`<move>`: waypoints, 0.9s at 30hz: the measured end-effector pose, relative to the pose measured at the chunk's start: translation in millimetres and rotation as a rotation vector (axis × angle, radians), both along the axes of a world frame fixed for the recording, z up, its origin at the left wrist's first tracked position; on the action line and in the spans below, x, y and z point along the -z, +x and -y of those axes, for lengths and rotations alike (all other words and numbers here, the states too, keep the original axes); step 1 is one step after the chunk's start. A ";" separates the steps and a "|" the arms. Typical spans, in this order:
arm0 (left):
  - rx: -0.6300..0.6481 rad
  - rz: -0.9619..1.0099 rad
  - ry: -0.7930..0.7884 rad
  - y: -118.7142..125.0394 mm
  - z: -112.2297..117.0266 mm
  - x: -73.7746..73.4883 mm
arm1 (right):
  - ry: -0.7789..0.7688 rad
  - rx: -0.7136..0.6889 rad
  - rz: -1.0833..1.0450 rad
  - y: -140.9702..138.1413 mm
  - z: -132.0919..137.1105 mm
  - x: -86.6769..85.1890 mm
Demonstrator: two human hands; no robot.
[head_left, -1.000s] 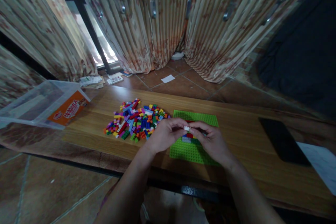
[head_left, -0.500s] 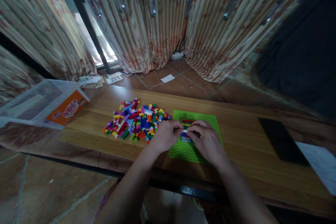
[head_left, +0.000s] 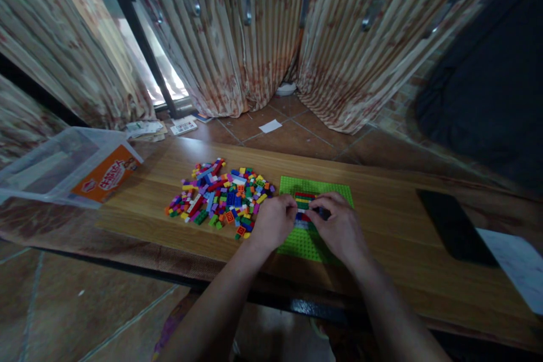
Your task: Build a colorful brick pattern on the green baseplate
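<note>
Rows of coloured toy bricks [head_left: 304, 200], among them red, green, yellow, white and blue, stand pressed together on a green studded baseplate [head_left: 294, 246]. At their left end is my left hand [head_left: 275, 219], its fingers curled and closed; whatever is in them is hidden. My right hand [head_left: 338, 223] is bent in a pinch at the right end of the rows, thumb and forefinger close to the white and blue ones. I cannot make out whether a small piece is between these fingertips. Both hands cover part of the baseplate.
A loose heap of mixed bricks [head_left: 220, 195] lies on the wooden table [head_left: 390, 226] left of the baseplate. Farther left stands a clear plastic box [head_left: 63, 167] with an orange label. On the right are a dark flat tablet-like thing [head_left: 456, 229] and a white sheet [head_left: 515, 266].
My hands have drawn slightly apart, showing more of the brick rows between them. The white brick that both hands pinched now sits in line with the rows.
</note>
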State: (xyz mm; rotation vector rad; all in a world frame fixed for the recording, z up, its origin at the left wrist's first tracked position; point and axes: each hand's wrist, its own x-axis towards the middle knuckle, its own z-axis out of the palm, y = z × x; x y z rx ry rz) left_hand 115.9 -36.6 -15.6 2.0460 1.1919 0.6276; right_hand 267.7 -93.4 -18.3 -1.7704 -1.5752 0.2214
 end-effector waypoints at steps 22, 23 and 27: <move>-0.112 0.047 -0.125 10.0 -4.4 0.4 | -0.204 0.183 -0.005 2.6 -10.1 10.4; -0.114 0.047 -0.123 10.0 -4.4 0.6 | -0.203 0.184 -0.003 2.4 -10.1 10.6; -0.121 0.058 -0.105 9.5 -2.7 2.4 | -0.188 0.184 0.014 2.4 -8.9 12.1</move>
